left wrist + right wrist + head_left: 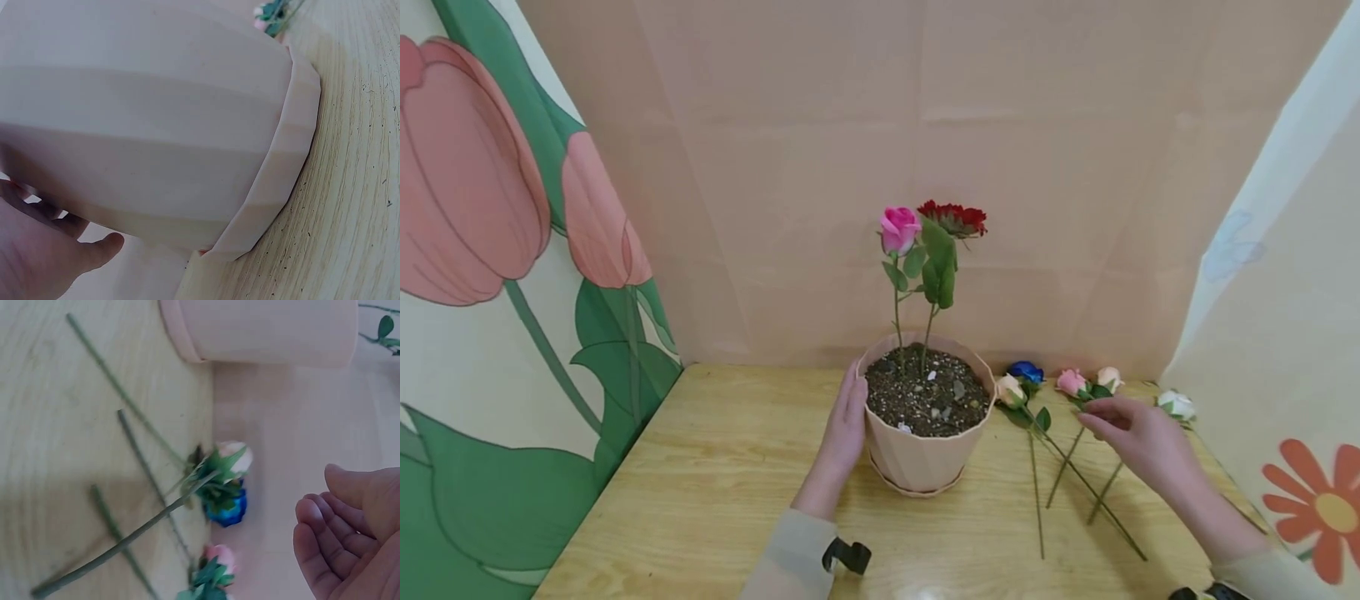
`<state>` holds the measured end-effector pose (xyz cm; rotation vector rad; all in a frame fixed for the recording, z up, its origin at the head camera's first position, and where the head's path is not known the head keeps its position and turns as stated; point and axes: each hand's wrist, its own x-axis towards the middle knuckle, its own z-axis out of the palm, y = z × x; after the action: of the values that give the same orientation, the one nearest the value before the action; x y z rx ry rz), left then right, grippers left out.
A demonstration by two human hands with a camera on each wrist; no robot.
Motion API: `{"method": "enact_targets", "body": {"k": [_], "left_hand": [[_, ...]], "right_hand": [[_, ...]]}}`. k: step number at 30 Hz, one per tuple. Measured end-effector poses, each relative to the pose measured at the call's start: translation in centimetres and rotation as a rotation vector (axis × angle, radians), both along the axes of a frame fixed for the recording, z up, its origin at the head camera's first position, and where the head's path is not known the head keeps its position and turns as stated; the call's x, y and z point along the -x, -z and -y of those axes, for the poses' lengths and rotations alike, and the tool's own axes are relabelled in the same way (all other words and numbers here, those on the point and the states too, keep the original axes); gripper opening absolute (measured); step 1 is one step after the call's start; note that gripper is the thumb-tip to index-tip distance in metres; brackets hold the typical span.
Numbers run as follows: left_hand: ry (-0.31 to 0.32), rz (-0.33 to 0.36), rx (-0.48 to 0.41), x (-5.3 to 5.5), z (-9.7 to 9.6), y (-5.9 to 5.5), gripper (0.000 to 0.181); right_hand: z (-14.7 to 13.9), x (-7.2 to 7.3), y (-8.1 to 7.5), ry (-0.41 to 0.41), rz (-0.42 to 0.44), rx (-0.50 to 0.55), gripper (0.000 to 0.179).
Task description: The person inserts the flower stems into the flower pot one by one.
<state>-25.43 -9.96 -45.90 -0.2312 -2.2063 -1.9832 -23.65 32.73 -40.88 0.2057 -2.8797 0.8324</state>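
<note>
A pale pink plastic flowerpot (917, 454) of dark soil (917, 400) stands on its saucer. A bright pink artificial rose (899, 231) and a dark red flower (955, 218) stand upright in the soil. My left hand (844, 417) rests against the pot's left side; the left wrist view shows its thumb (103, 249) extended, with some fingers partly hidden by the pot. Above the loose roses at the right, my right hand (1138, 433) hovers with loosely bent fingers. Nothing lies between its thumb and fingers in the right wrist view.
On the wooden table (730, 467) right of the pot lie a peach rose (1011, 390), a blue rose (1026, 372), a pink rose (1071, 382), a cream rose (1108, 379) and a white rose (1177, 404). Some stems cross. A pinkish cloth backdrop (790, 208) hangs behind.
</note>
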Motion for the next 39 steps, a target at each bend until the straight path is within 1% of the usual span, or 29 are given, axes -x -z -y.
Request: {"method": "enact_targets", "body": {"k": [3, 7, 11, 15, 19, 24, 27, 33, 39], "left_hand": [[-0.001, 0.005, -0.010, 0.0, 0.0, 0.0, 0.063], [-0.011, 0.000, 0.004, 0.1, 0.1, -0.1, 0.063], [-0.010, -0.004, 0.000, 0.0, 0.0, -0.2, 0.063], [-0.009, -0.005, -0.004, 0.0, 0.0, -0.2, 0.064], [-0.009, 0.003, -0.004, 0.0, 0.1, 0.0, 0.065], [-0.010, 0.010, 0.002, 0.1, 0.1, 0.1, 0.064], [-0.006, 0.000, 0.011, 0.0, 0.1, 0.0, 0.064], [0.006, -0.023, 0.012, 0.1, 0.0, -0.1, 0.063], [0.008, -0.014, 0.011, 0.1, 0.0, -0.1, 0.062]], "right_hand": [[-0.8, -0.1, 0.8, 0.008, 0.045, -0.013, 0.054], [-1.7, -0.2, 2.2, 0.015, 0.098, -0.010, 0.060], [-2.3, -0.4, 3.7, 0.026, 0.126, 0.004, 0.062], [-2.9, -0.4, 5.0, 0.026, 0.143, -0.005, 0.062], [-3.3, -0.4, 6.0, 0.017, 0.144, -0.007, 0.055], [-3.4, -0.5, 7.2, 0.017, 0.144, 0.032, 0.046], [-3.5, -0.6, 7.9, 0.017, 0.138, 0.046, 0.044], [-3.7, -0.3, 8.9, 0.020, 0.136, 0.038, 0.043], [-3.8, 0.0, 9.7, 0.016, 0.141, 0.026, 0.041]]}}
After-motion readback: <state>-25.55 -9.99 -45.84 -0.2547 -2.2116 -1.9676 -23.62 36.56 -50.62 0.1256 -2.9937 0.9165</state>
